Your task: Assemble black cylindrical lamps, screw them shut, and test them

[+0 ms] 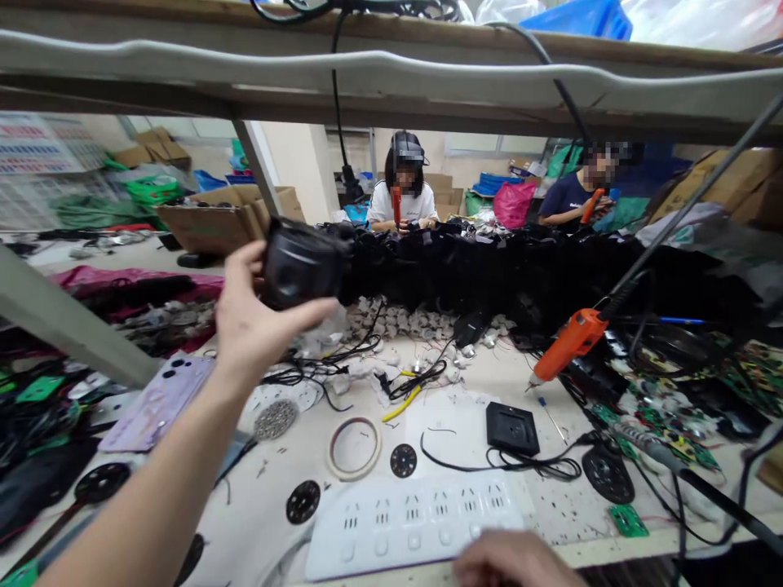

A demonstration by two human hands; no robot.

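Black housing [303,265], long axis unclear, sits pinched by the left grip [250,318], about eleven o'clock from the right grip [510,558], whose closure I cannot tell.

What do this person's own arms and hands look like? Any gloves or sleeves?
The left hand wears no glove, and its forearm is bare, with no sleeve, watch or bracelet in view. The right hand, blurred and cut off by the picture's edge, shows no glove either.
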